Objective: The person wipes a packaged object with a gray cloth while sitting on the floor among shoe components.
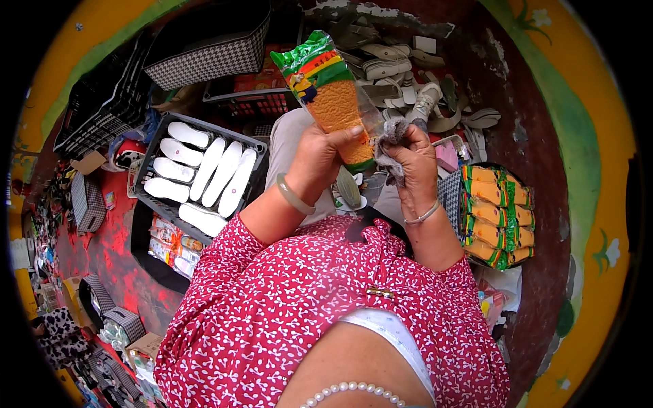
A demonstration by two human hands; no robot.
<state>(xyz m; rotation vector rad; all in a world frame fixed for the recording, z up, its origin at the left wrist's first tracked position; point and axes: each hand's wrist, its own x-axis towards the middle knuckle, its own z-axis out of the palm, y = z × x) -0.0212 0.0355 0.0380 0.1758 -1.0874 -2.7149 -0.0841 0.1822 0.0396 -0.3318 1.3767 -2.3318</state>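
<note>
While the left hand (318,153) has the orange insole package (337,109) clamped near its lower end, thumb across the front, the right hand (415,153) is pinching a bunched grey cloth (393,146) right beside it. So both hands are full and close together, and honestly I can't tell if the cloth actually touches the wrapper.

Using the black crate (163,206) as the landmark: the package is to the right of it, held up in the air and tilted, green top end leaning toward the crate side. White insoles (228,173) lie inside the crate. Well off to the right of the crate, past both hands, sits a checked basket (449,194) with similar orange-and-green packs (486,212). A jumble of shoes (391,61) is beyond the crate and over to its right.

What could go wrong, imo: the grip is all at the bottom, so the top could flop or swing if that thumb loosens. Clear film looks slippery, so the package could slide down out of the left hand. A hard tug with the cloth could crease or tear the wrapper, and if the cloth's dirty it'd smear it.
</note>
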